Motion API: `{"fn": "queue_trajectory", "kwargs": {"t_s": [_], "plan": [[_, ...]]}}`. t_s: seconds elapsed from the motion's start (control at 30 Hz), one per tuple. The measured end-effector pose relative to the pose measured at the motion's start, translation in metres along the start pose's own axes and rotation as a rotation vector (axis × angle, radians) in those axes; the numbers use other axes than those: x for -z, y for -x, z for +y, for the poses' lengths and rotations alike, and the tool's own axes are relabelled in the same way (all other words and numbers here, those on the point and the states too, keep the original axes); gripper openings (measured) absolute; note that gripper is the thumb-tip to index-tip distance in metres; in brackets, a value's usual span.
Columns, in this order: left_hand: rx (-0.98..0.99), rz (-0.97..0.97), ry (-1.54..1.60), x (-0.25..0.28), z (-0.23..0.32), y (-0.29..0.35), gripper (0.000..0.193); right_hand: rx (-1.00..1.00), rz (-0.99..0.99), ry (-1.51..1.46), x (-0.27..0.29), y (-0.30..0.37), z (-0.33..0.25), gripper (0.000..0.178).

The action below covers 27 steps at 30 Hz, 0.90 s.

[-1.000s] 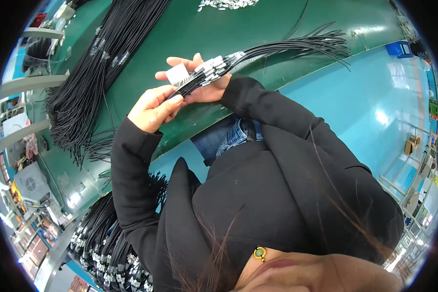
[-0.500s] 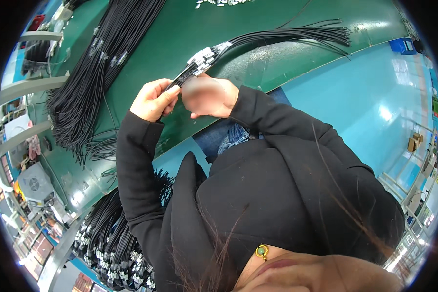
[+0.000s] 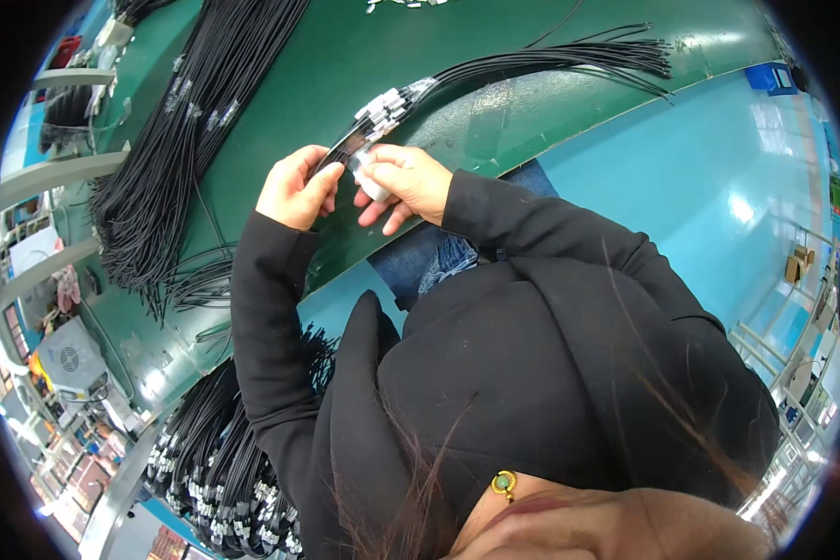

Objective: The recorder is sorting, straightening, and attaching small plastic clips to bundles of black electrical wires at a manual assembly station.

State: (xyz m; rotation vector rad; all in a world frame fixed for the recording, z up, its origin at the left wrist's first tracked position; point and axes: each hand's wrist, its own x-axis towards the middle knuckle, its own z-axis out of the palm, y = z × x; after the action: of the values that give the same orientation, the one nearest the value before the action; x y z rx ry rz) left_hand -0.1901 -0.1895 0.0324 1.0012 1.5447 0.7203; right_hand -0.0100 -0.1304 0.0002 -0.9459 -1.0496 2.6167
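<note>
A bundle of thin black cables (image 3: 532, 58) lies across the green table, with white connectors (image 3: 383, 112) gathered near its left end. My left hand (image 3: 297, 189) is closed around that end, thumb on top. Close beside it, my right hand (image 3: 409, 182) grips a small white tape roll (image 3: 373, 182) between thumb and fingers, its lower fingers spread. A shiny clear strip shows on the cables between my hands, just below the connectors. Another clear wrap sits on the bundle above the connectors.
A thick pile of black cables (image 3: 173, 177) covers the left of the green table (image 3: 490, 126). More cables with white ends (image 3: 224, 485) hang at the lower left. A metal frame rail (image 3: 61, 177) stands at the left edge. Small white parts (image 3: 406, 4) lie at the far edge.
My right hand has turned from a blur beside the bundle, and the white tape roll now shows in it. My left hand keeps its hold, and the bundle has shifted slightly.
</note>
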Motion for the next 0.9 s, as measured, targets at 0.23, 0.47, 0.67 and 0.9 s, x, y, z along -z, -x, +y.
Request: {"fn": "queue_trajectory", "kwargs": {"t_s": [0.23,0.47,0.67,0.9], "plan": [[-0.470,0.291,-0.642,-0.019,-0.026,-0.006,0.023,-0.180,0.060,0.184,0.001,-0.001,-0.007,0.020],[-0.501,0.547,-1.080,-0.050,-0.042,-0.005,0.023,-0.325,0.145,0.140,-0.019,0.005,-0.025,0.022],[-0.575,0.656,-1.282,-0.054,-0.063,-0.016,0.016,-0.437,0.112,0.118,-0.020,-0.004,-0.046,0.024],[-0.513,0.703,-1.278,-0.057,-0.049,-0.010,0.021,-0.006,-0.209,0.490,-0.057,0.009,-0.095,0.030]]}}
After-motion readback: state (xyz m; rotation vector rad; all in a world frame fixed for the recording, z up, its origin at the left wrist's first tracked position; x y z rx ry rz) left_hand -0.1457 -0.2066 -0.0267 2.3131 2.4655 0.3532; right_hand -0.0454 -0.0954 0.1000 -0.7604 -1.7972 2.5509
